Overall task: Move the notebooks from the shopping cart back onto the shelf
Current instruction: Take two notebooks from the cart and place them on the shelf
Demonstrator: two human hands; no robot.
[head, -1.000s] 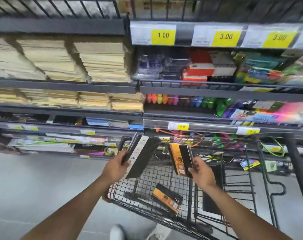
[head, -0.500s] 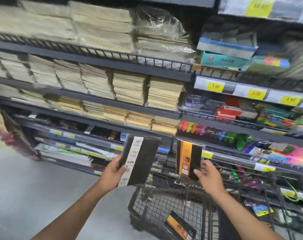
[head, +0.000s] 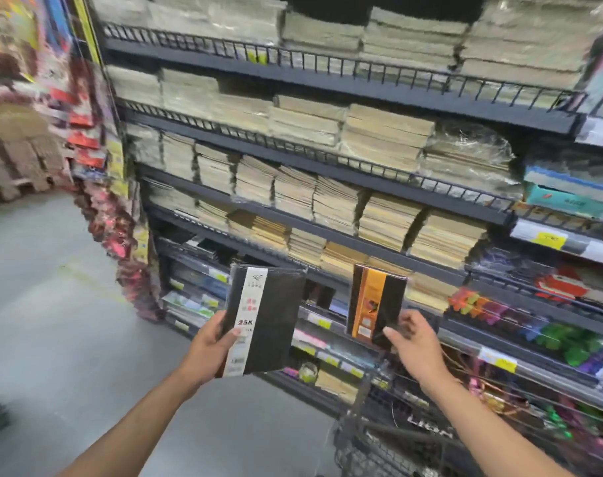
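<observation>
Two notebooks are up in the air in front of the shelving, one per hand — the carry step, between cart and shelf. The larger black notebook, with a white band down its cover marked 25K, stands nearly upright in the left hand, whose grip is clamped on its lower left edge, thumb across the front. The smaller black-and-orange notebook is held upright by the right hand, its grip closed on the lower right corner with the fingertips. Both sit just in front of the lower shelf levels, where dark-covered stock and price labels show, blurred; above them run rows of tan paper stacks. The shopping cart is low at the right, its contents hidden here. Neither notebook is placed yet. The next move, I judge, calls for finding the matching dark-notebook slot on a lower shelf and sliding each in flat or spine-out — one hand at a time.
</observation>
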